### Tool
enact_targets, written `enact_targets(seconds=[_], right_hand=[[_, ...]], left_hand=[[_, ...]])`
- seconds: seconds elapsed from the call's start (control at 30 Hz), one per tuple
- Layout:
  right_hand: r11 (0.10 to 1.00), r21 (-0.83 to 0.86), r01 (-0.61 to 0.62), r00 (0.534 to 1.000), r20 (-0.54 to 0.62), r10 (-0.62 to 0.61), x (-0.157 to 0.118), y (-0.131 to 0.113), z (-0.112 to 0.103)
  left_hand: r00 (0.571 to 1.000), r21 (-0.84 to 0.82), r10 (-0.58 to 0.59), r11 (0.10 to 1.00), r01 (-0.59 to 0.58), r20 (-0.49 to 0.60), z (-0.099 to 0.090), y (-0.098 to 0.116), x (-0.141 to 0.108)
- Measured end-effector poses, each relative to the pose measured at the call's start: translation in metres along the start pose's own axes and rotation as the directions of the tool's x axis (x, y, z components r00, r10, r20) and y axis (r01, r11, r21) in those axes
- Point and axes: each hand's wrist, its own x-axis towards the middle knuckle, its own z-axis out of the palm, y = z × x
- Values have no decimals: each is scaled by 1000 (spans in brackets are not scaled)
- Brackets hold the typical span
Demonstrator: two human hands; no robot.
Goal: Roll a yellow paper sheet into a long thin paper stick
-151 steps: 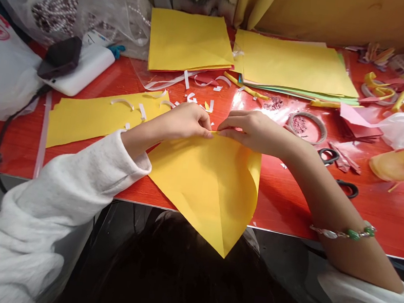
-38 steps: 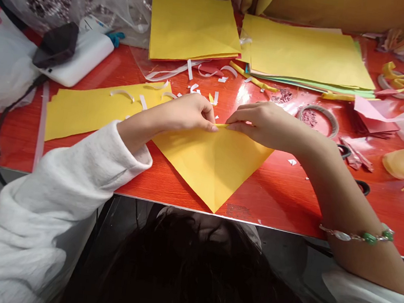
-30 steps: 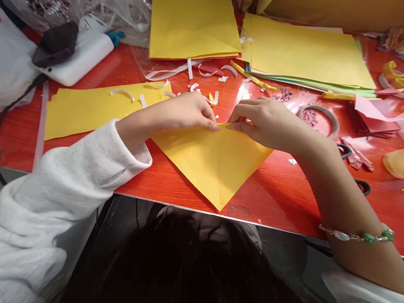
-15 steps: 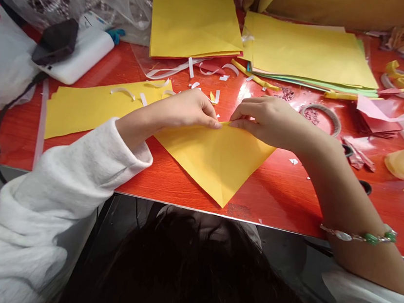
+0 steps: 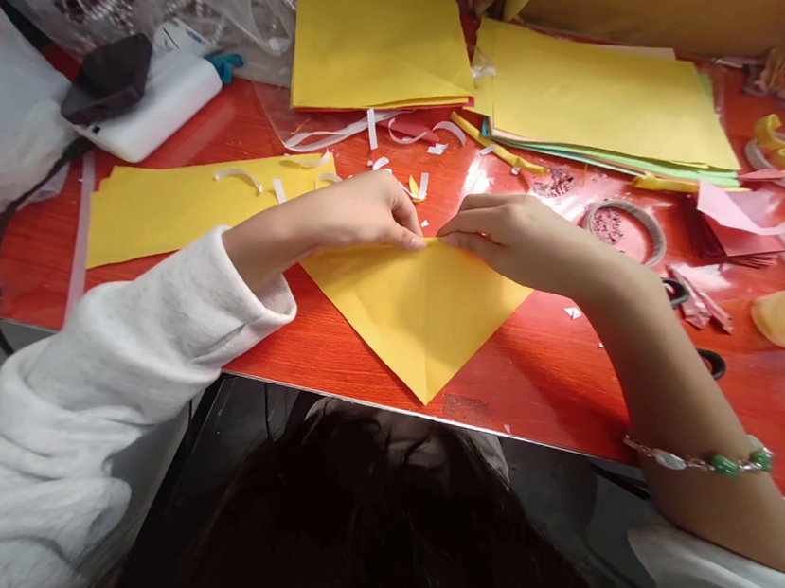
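Note:
A yellow sheet of paper [image 5: 424, 322] lies on the red table with one corner pointing down towards me, close to the front edge. My left hand [image 5: 378, 211] pinches its upper edge between thumb and fingers. Just beside it, my right hand [image 5: 497, 230] pinches the same edge, the two sets of fingertips only a small gap apart. A faint crease runs near the lower corner. Both hands cover parts of the paper's upper side, so its full outline is hidden.
Yellow strips [image 5: 160, 208] lie left, under white paper scraps [image 5: 239, 178]. Two stacks of coloured paper, a left stack [image 5: 383, 50] and a right stack [image 5: 609, 96], lie at the back. A tape roll [image 5: 657, 236], scissors handles [image 5: 713, 363] and a white power bank [image 5: 161, 108] sit around.
Both hands have shifted slightly left along the paper's upper edge, the right one more. The paper's lower corner has moved a little to the left.

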Motion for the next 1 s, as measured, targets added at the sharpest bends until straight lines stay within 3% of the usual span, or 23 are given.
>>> enact_targets(seconds=[0.43,0.73,1.0], right_hand=[[995,-93,-19,1000,-17,18,1,0,4],[1000,19,-24,999,33,24,0,-4,0],[998,-24,-52,999,8,52,0,-3,2]], left_hand=[[999,16,-20,1000,19,49,-3,3,-4],[999,15,-29,999,28,25,0,-2,2],[998,44,-22,999,19,66,-2,5,-5]])
